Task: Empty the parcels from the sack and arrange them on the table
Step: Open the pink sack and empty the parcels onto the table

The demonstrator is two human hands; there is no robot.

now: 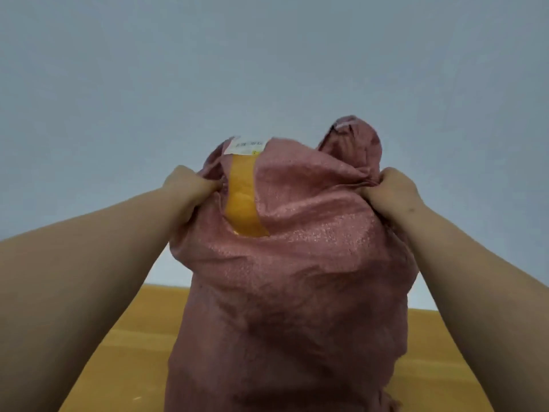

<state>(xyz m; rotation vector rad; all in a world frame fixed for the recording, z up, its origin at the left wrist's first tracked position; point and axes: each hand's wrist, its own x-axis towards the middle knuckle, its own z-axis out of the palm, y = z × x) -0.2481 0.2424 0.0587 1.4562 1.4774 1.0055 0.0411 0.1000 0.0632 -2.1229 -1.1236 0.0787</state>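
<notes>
Right now the pink woven sack [297, 278] hangs raised over the wooden table [133, 346] — my left hand [190, 188] and right hand [389, 191] each clench bunched fabric near its top; orange tape [242, 197] and a white label [245, 145] face me — the sack blocks the table's middle.

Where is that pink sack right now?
In the head view the pink sack hangs centre frame, held up above the wooden table, gripped by the left hand and the right hand.

Bare forearms, sleeveless, ringless hands [190, 188]
</notes>
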